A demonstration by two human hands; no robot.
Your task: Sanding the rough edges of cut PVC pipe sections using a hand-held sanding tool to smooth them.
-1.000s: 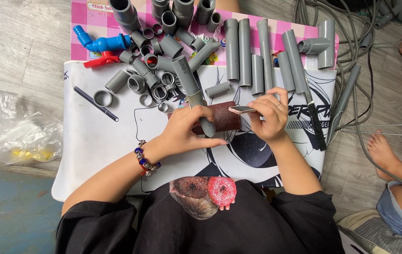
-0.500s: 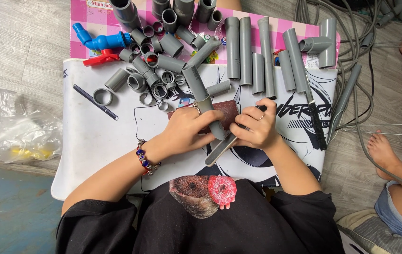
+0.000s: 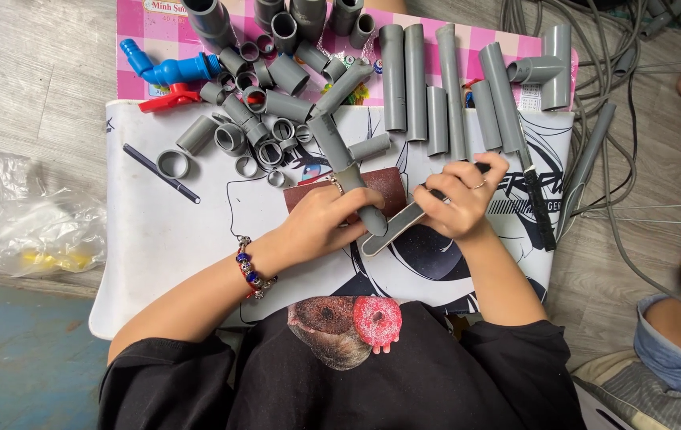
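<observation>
Quick count — one blue elbow fitting (image 3: 167,68), one red valve handle (image 3: 167,97), one black pen (image 3: 160,173), one brown sandpaper sheet (image 3: 384,185), one clear plastic bag (image 3: 38,221), and one grey tee fitting (image 3: 546,67) — short grey pipe offcuts too jumbled to count.

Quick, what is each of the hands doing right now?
Left hand: closed on a grey pipe, over the brown sandpaper.
Right hand: closed on a flat file, its end against the pipe.
</observation>
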